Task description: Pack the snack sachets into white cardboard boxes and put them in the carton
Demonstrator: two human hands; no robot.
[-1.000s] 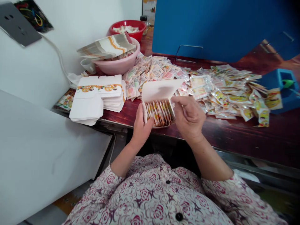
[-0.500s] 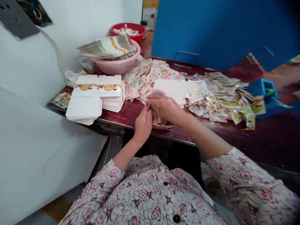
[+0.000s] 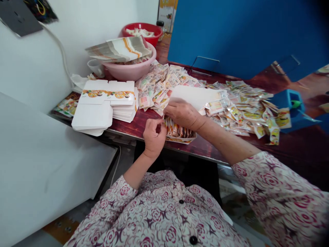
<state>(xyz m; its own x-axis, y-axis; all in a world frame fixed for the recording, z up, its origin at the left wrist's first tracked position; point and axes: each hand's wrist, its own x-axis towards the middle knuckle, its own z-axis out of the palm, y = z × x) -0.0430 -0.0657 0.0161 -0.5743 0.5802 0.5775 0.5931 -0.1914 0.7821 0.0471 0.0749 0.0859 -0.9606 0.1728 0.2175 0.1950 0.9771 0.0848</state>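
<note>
An open cardboard box (image 3: 181, 140) packed with a row of small sachets (image 3: 177, 127) sits at the table's front edge, its white lid raised behind it. My left hand (image 3: 154, 138) is closed in a pinch, thumb against forefinger, at the box's left end. Across the box's far left corner reaches my right hand (image 3: 183, 115), fingers bent and gripping the rim there; its fingertips are partly hidden. Loose sachets (image 3: 154, 91) lie heaped just behind the box, and more printed sachets (image 3: 244, 109) spread to its right.
Flat white cartons (image 3: 94, 115) are stacked at the left. Behind them stand a white cup (image 3: 96, 68), a pink basin (image 3: 128, 70) with a striped packet (image 3: 120, 49) on top, and a red basin (image 3: 142, 26). A blue board (image 3: 244, 34) and a blue container (image 3: 288, 99) are at the right.
My left hand has moved from flat along the box's left end to a pinch there. My right hand has shifted slightly right and down, and more sachets in the box show.
</note>
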